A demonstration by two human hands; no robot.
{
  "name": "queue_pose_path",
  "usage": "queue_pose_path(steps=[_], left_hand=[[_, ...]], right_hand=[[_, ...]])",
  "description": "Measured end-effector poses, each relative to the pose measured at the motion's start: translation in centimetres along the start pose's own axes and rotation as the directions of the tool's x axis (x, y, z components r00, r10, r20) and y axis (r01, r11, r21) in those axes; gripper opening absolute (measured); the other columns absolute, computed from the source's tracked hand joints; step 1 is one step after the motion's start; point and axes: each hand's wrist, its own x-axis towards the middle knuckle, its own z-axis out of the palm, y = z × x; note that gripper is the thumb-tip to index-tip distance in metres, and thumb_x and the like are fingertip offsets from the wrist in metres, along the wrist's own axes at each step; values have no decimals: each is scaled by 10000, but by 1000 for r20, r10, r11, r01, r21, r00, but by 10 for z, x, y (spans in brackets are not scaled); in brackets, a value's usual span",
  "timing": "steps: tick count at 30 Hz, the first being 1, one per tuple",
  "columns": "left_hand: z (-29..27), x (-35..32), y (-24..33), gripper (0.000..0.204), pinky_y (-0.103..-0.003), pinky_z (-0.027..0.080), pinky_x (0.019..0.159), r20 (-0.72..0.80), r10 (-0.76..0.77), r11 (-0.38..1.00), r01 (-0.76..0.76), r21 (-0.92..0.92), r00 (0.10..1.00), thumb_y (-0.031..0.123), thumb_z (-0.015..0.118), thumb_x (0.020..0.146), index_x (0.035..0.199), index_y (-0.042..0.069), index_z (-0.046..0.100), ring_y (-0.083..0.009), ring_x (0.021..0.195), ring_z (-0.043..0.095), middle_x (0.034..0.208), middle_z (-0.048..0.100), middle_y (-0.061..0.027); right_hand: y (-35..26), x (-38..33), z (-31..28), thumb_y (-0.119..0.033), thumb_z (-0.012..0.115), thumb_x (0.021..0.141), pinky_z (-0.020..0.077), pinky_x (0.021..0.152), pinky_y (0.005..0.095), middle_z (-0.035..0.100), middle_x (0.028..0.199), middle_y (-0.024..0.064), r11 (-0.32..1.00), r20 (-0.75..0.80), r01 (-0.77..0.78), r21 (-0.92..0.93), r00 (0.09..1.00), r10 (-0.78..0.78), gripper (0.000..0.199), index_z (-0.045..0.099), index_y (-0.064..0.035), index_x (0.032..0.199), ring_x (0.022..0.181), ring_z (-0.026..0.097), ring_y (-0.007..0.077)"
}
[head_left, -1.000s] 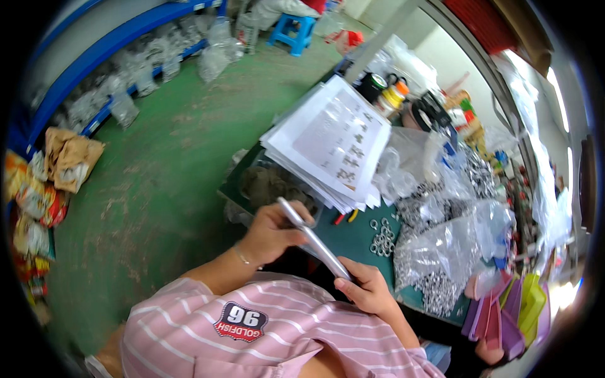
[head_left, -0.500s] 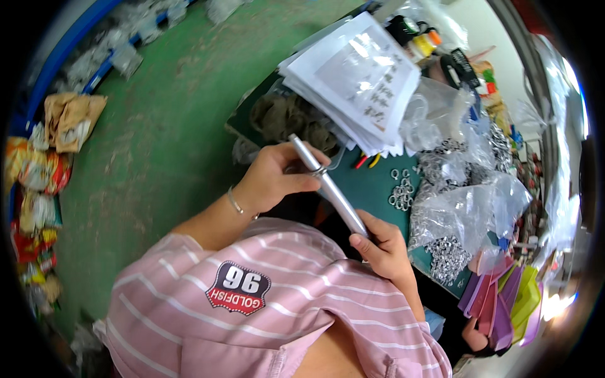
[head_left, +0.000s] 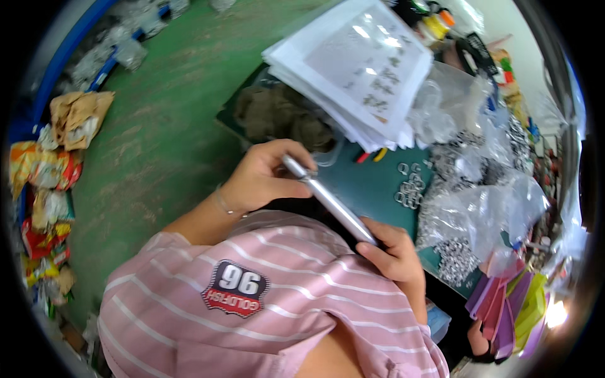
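Observation:
A smooth silver metal rod, tapered like a ring mandrel [head_left: 340,211], lies slantwise in front of my body, its thinner end up to the left. Around it, close to that thin end, sits a small metal ring [head_left: 311,175]. My left hand [head_left: 268,176] is closed there, thumb and fingers pinching at the ring and partly hiding it. Lower down, my right hand [head_left: 394,252] grips the thicker end of the rod, thumb on top.
Beyond my hands is a green table with loose rings [head_left: 411,187], a stack of papers [head_left: 372,69], dark crumpled cloth [head_left: 277,116] and red-and-yellow handles [head_left: 372,155]. To the right are plastic bags of metal pieces [head_left: 485,201] and purple, pink and lime bins [head_left: 510,309].
The ring now appears nearer the rod's thin end, and the rod's tip has dipped lower in view. Both hands keep their hold. The whole view has shifted slightly.

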Motion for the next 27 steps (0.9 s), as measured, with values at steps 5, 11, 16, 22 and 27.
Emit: queue_pose_path(steps=[5,11,16,22,27], left_hand=[[-13,-24,3,260,-182,334,557,4,-162,967,160,-197,987,89,702,750,970,22,579,-65,649,433,808,528,-24],[-62,-73,-20,224,-173,274,465,-354,-381,865,194,-463,854,214,473,937,994,10,544,-52,541,343,750,505,-44],[-68,-80,-29,243,-171,286,467,-397,-444,850,239,-469,803,212,486,931,1061,13,537,-56,538,357,811,554,-71],[-2,-33,-1,123,-189,408,539,-16,-422,906,421,-49,907,60,626,822,925,-6,610,-81,638,536,832,651,-118],[34,8,-6,101,-168,419,570,216,-402,907,419,-39,890,112,656,824,825,23,608,-64,672,556,813,659,-63]], right_hand=[[9,-13,-16,-142,651,765,448,625,306,614,781,180,992,119,-122,16,986,120,368,584,61,1064,681,603,249],[10,-20,-10,-197,664,810,410,556,207,612,745,68,935,-40,-290,203,952,303,402,568,86,1080,615,550,103],[7,-10,2,-105,646,800,342,436,188,553,694,44,851,-160,-39,524,977,144,359,534,45,1106,490,454,64],[-26,36,19,35,699,708,420,493,209,586,752,51,935,-305,-31,353,941,147,307,532,-24,959,536,509,81],[-35,43,15,23,675,755,492,657,246,613,863,51,974,-291,106,198,956,-45,268,528,-10,977,724,585,94]])
